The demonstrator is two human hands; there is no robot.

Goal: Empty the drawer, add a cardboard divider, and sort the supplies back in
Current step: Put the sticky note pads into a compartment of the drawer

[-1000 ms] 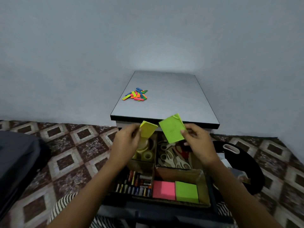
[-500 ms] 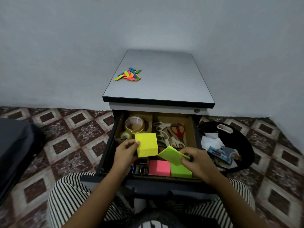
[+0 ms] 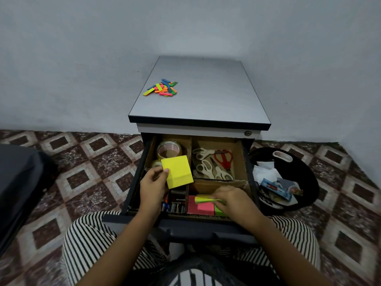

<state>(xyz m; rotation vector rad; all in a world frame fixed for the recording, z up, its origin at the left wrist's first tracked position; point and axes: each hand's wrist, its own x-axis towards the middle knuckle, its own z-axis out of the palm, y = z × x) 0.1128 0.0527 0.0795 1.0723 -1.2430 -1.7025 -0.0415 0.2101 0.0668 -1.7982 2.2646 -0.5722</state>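
- A dark, smooth, rounded shape [image 3: 18, 182] lies at the left edge on the floor [image 3: 92, 162], which is tiled in brown and cream diamonds.
- Thin strips [image 3: 161, 90] in blue, green, orange, pink and yellow lie heaped near the back-left corner of the cabinet's [image 3: 206, 100] matt grey, dark-edged top.
- The drawer [image 3: 195, 227] stands pulled out below that top, dark-walled and lined with brown cardboard.
- The left grip [image 3: 153, 186] reaches in over the drawer's left side, thumb on top and fingers underneath, and holds the yellow pad [image 3: 178, 171] by its left edge.
- The yellow pad is a thick square block of bright paper, tilted, held above the left compartments.
- Two tape rolls [image 3: 169, 150], a large clear-brown one and a smaller one, sit in the back-left compartment, partly hidden by the pad.
- Batteries [image 3: 175, 206] and small stick-like items lie in the front-left compartment.
- A cardboard divider [image 3: 191, 149] runs front to back, with a cross wall behind the front compartments.
- Scissors [image 3: 214, 164], several with cream handles and one with red, lie in the back-right compartment.
- A pink pad [image 3: 203, 207] lies flat in the front-right compartment, touching a green pad [image 3: 219, 211] on its right.
- The right grip [image 3: 233, 200], palm down with curled fingers, pinches a thin lime pad [image 3: 203, 199], bent, low over the pink pad.
- A black bin [image 3: 309, 176] of crumpled paper and packaging stands on the floor just beside the drawer's right wall.
- Striped trousers [image 3: 88, 240] show below the drawer front.
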